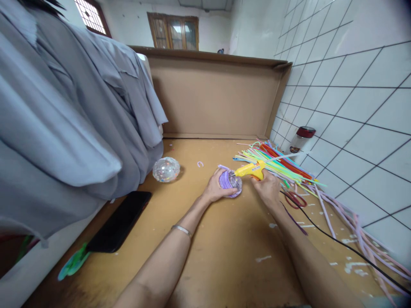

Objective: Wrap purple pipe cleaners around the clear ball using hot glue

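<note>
My left hand (216,187) is closed around a small clear round container wrapped partly in purple pipe cleaner (226,181), held just over the table. A loose purple end sticks out at its upper left. In my right hand (267,185) is a yellow hot glue gun (252,169), gripped by its handle, with a pale glue stick coming out of its back. Its nozzle points left, at the container's clear part; whether the tip touches cannot be made out. Left of my hands sits a clear, faceted round ball (166,169) on the table.
Colourful pipe cleaners (276,160) lie at the right, with red-handled scissors (295,199) and a black cord (321,233) nearby. A lidded jar (302,139) stands by the tiled wall. At left are a black phone (120,222) and hanging grey clothing (80,107). Cardboard (212,98) stands behind.
</note>
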Tool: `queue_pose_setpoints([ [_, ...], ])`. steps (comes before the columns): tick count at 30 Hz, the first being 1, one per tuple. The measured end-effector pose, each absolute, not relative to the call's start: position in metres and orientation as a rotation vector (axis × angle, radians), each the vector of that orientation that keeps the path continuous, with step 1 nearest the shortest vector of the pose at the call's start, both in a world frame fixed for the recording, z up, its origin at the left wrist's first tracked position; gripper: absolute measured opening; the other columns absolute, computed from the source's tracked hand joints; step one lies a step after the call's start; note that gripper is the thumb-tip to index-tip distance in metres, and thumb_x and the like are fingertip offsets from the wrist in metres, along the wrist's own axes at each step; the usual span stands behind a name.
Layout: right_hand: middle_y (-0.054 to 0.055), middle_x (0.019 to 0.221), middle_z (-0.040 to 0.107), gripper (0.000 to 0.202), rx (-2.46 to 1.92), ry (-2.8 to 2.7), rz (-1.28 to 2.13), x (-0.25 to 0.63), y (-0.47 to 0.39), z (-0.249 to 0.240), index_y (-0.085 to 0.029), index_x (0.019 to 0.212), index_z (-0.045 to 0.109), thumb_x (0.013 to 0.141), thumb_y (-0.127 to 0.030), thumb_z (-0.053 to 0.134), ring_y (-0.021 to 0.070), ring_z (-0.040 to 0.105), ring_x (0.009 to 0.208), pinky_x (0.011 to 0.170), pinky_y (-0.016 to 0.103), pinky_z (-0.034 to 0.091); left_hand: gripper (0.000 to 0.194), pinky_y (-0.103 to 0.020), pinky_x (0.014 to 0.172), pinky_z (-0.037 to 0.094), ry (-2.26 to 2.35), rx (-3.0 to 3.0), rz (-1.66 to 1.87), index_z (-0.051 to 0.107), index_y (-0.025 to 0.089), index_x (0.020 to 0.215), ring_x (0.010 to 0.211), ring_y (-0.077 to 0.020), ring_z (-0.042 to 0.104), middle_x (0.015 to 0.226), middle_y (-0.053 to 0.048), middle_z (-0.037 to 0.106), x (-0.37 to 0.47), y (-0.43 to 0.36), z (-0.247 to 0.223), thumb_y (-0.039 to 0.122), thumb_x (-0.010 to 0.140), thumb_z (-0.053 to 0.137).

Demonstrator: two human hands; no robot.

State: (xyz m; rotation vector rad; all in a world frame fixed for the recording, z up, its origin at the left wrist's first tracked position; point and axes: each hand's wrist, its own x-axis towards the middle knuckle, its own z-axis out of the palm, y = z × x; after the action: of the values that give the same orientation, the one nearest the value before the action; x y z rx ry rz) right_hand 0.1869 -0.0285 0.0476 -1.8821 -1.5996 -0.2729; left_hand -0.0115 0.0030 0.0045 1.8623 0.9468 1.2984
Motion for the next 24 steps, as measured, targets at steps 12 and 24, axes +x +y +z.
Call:
queue_pose_setpoints([
  [12, 0.008, 0.072, 0.067, 0.023, -1.881, -1.627, -0.274, 0.1889, -0.0276, 0.0479, -0.017, 0.082, 0.063, 0.075, -0.038, 0.056, 0.0197, 0.055, 0.065, 0.058, 0.027, 0.029, 0.070, -0.044, 0.100, 0.047, 0.939, 1.862, 1.308, 0.058, 0.017, 0.115, 0.108, -0.0268, 0.060, 0.115, -0.009, 0.061, -0.0116, 0.0018, 0.0047, 0.035, 0.053, 0.086],
  [24, 0.008, 0.073, 0.068, 0.025, -1.890, -1.658, -0.286, 0.1885, -0.0283, 0.0478, -0.018, 0.086, 0.066, 0.075, -0.038, 0.056, 0.0213, 0.058, 0.067, 0.058, 0.028, 0.029, 0.070, -0.043, 0.102, 0.047, 0.945, 1.865, 1.296, 0.058, 0.018, 0.115, 0.109, -0.0261, 0.060, 0.116, -0.009, 0.061, -0.0116, 0.0030, 0.0034, 0.036, 0.053, 0.085],
])
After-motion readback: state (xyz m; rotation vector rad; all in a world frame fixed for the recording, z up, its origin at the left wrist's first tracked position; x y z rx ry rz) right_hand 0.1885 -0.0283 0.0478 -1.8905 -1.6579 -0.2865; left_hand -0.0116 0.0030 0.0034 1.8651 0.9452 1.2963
